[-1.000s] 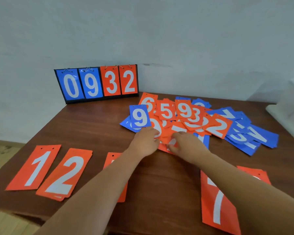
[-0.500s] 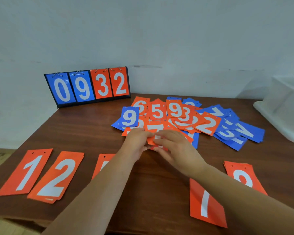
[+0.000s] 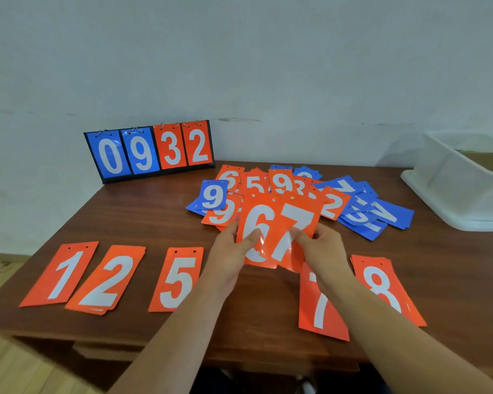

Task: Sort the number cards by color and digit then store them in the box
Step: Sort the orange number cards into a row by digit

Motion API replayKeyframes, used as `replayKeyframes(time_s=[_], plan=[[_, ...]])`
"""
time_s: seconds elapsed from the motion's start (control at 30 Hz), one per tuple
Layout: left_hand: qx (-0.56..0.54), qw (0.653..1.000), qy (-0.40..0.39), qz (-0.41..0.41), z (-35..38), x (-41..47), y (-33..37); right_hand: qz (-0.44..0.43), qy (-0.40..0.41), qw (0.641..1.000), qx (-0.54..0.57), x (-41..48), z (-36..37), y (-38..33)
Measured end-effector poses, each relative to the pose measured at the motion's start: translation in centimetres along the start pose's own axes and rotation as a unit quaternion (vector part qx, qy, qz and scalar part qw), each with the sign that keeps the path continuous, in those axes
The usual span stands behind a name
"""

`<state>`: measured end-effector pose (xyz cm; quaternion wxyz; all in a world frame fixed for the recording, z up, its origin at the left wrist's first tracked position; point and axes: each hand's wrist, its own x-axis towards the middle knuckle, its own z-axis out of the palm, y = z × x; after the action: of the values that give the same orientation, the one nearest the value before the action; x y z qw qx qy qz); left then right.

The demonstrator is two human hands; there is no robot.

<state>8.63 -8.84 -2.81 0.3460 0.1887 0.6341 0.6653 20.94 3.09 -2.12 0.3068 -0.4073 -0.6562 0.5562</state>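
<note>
My left hand (image 3: 230, 250) holds an orange 6 card (image 3: 257, 220) raised above the table. My right hand (image 3: 320, 247) holds an orange 7 card (image 3: 296, 223) beside it, overlapping the 6. Behind them lies a mixed pile of orange and blue number cards (image 3: 336, 203). Along the front of the table lie sorted orange cards: a 1 card (image 3: 63, 275), a 2 stack (image 3: 108, 280), a 5 card (image 3: 178, 280), a 7 card (image 3: 320, 308) partly under my right arm, and an 8 stack (image 3: 384, 285). A white box (image 3: 461, 180) stands at the far right.
A flip scoreboard (image 3: 151, 152) reading 0932 stands at the table's back left against the wall. The brown wooden table (image 3: 143, 217) shows bare wood between the scoreboard and the front row. Wooden floor shows at the left.
Both hands have pulled back from the pile and lifted the orange 6 and 7 cards up toward me. The view has shifted so the 5 and 8 cards now show.
</note>
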Motion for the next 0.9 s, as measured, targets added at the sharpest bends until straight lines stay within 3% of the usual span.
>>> replayKeyframes(time_s=[0.17, 0.3, 0.5, 0.63, 0.7, 0.9], plan=[[-0.006, 0.997, 0.056, -0.042, -0.2, -1.7, -0.5, 0.066, 0.013, 0.993, 0.101, -1.7, -2.7, -0.5], [-0.004, 0.999, 0.009, -0.045, 0.3, -3.1, -0.1, 0.084, -0.039, 0.989, 0.114, -3.2, -3.5, -0.8], [0.059, 0.995, -0.076, -0.019, 2.7, -5.7, 0.4, 0.084, -0.062, 0.994, -0.017, -4.9, -3.0, -0.5], [0.111, 0.994, -0.021, 0.006, 3.0, -6.1, 0.2, 0.043, -0.027, 0.997, -0.060, -5.4, -4.4, -0.2], [0.142, 0.989, 0.030, -0.008, 2.7, -6.0, 0.3, 0.027, 0.015, 0.991, -0.132, -5.3, -5.5, 0.1], [0.382, 0.922, 0.032, -0.055, 1.6, -5.2, -1.0, 0.073, 0.048, 0.959, -0.269, -5.3, -6.6, 2.7]])
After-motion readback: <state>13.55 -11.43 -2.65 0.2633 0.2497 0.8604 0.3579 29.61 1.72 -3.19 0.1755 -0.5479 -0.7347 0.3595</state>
